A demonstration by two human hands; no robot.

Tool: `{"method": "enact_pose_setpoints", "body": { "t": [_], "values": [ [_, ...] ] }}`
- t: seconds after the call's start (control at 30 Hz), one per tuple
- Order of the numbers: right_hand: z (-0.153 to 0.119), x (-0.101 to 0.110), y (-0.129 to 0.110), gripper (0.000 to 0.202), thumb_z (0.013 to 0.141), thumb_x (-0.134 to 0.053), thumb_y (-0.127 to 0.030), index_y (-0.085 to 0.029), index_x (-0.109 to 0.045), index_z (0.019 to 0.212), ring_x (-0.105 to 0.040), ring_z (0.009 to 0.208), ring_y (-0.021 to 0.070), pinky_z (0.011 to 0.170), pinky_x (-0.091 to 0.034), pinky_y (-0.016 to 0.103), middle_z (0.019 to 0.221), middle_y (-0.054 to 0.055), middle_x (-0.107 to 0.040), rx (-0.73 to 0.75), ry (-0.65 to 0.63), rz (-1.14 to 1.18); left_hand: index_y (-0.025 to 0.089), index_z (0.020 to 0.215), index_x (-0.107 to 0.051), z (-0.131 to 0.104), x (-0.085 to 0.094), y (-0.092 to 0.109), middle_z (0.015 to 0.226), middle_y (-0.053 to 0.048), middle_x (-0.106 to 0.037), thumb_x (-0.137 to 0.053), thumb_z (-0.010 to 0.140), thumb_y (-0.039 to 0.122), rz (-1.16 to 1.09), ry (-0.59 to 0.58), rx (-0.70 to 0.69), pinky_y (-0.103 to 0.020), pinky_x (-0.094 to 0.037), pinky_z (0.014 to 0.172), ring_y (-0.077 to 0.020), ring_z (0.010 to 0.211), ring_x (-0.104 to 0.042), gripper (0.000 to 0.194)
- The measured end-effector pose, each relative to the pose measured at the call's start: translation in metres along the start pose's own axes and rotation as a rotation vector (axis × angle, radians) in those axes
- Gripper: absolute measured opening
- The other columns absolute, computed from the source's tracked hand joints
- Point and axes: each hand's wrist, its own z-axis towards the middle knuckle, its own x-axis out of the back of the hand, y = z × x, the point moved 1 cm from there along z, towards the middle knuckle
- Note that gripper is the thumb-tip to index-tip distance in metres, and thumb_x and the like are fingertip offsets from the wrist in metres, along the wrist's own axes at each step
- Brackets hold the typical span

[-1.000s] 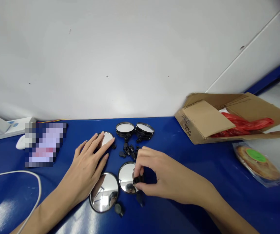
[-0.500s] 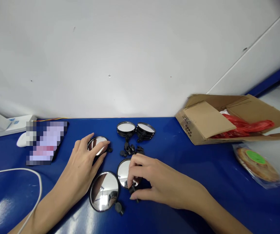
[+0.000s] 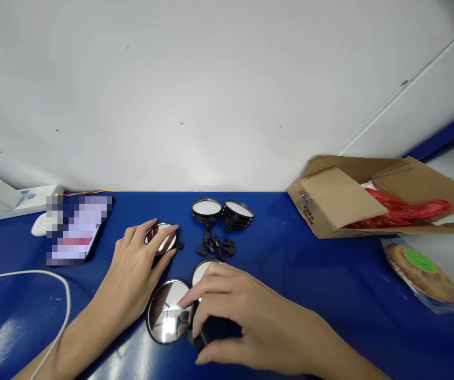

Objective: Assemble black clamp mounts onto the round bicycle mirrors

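My left hand [image 3: 142,264] rests around a small round mirror [image 3: 164,240] on the left, with fingers over its rim and thumb along its lower right edge. A second round mirror [image 3: 167,311] lies face up at the front. My right hand [image 3: 238,311] is beside it, one fingertip over the glass, thumb and a finger closed on the black mount [image 3: 199,340] at its lower right edge. Partly hidden under that hand is a third round mirror [image 3: 202,272]. Behind, several small black clamp pieces [image 3: 215,245] lie in a loose heap.
Two stacks of round mirrors, the left stack [image 3: 206,210] and the right stack [image 3: 238,214], stand near the wall. A phone [image 3: 78,232], a white power strip [image 3: 32,195] and a white cable [image 3: 63,285] lie left. An open cardboard box [image 3: 329,198] and a wrapped round pastry [image 3: 424,272] are right.
My right hand has moved left and toward me, from the black piece by the third mirror to the front mirror's mount. My left hand stays on its mirror.
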Motion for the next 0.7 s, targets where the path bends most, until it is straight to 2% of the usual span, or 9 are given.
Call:
{"method": "enact_pose_setpoints", "body": {
  "t": [0.13, 0.23, 0.33, 0.47, 0.57, 0.63, 0.7],
  "values": [
    [0.0, -0.013, 0.001, 0.018, 0.11, -0.084, -0.043, -0.025, -0.078, 0.109, -0.066, 0.151, 0.0205, 0.134, -0.031, 0.036, 0.147, 0.0, -0.083, 0.022, -0.077, -0.032, 0.035, 0.159, -0.065, -0.001, 0.0, -0.003, 0.144, -0.016, -0.063, -0.053, 0.119, 0.049, -0.016, 0.019, 0.036, -0.063, -0.053, 0.104, -0.0425, 0.128, -0.062, 0.044],
    [0.0, -0.017, 0.001, 0.02, 0.111, -0.082, -0.043, -0.024, -0.077, 0.11, -0.067, 0.154, 0.0207, 0.134, -0.03, 0.034, 0.148, 0.002, -0.084, 0.037, -0.09, -0.049, 0.029, 0.159, -0.065, -0.002, -0.001, -0.005, 0.137, -0.017, -0.06, -0.058, 0.116, 0.053, -0.04, 0.044, 0.086, -0.067, -0.052, 0.107, -0.0423, 0.121, -0.061, 0.05],
    [0.0, -0.017, 0.001, 0.02, 0.11, -0.084, -0.042, -0.024, -0.075, 0.11, -0.069, 0.151, 0.0219, 0.134, -0.031, 0.035, 0.148, 0.001, -0.084, 0.036, -0.069, -0.066, 0.026, 0.164, -0.059, -0.002, 0.0, -0.002, 0.138, -0.017, -0.055, -0.059, 0.115, 0.055, -0.075, 0.078, 0.139, -0.069, -0.053, 0.111, -0.0424, 0.125, -0.06, 0.057],
    [0.002, -0.015, 0.001, 0.02, 0.111, -0.083, -0.041, -0.024, -0.075, 0.111, -0.071, 0.15, 0.0198, 0.137, -0.027, 0.034, 0.149, 0.0, -0.083, 0.048, -0.067, -0.069, 0.031, 0.171, -0.048, 0.0, 0.008, 0.006, 0.141, -0.015, -0.053, -0.059, 0.113, 0.063, -0.23, 0.105, 0.238, -0.065, -0.058, 0.11, -0.038, 0.122, -0.066, 0.067],
    [0.003, -0.015, 0.002, 0.018, 0.113, -0.081, -0.04, -0.023, -0.075, 0.113, -0.068, 0.153, 0.0188, 0.138, -0.025, 0.034, 0.152, 0.001, -0.081, 0.054, -0.073, -0.064, 0.037, 0.171, -0.05, 0.001, 0.016, 0.012, 0.144, -0.013, -0.057, -0.065, 0.108, 0.072, -0.387, 0.104, 0.331, -0.057, -0.064, 0.096, -0.0367, 0.119, -0.069, 0.074],
    [0.003, -0.015, 0.003, 0.017, 0.114, -0.08, -0.039, -0.023, -0.076, 0.114, -0.066, 0.155, 0.0188, 0.139, -0.024, 0.035, 0.153, 0.002, -0.081, 0.058, -0.07, -0.055, 0.038, 0.17, -0.051, 0.0, 0.019, 0.016, 0.149, -0.012, -0.058, -0.067, 0.106, 0.075, -0.438, 0.095, 0.36, -0.053, -0.065, 0.091, -0.0379, 0.126, -0.068, 0.075],
    [0.002, -0.012, 0.003, 0.019, 0.113, -0.08, -0.042, -0.023, -0.077, 0.116, -0.066, 0.155, 0.0195, 0.139, -0.028, 0.037, 0.149, 0.004, -0.082, 0.057, -0.054, -0.034, 0.038, 0.17, -0.051, -0.001, 0.019, 0.018, 0.152, -0.012, -0.058, -0.068, 0.107, 0.074, -0.482, 0.093, 0.369, -0.052, -0.065, 0.094, -0.0385, 0.134, -0.066, 0.074]
  ]
}}
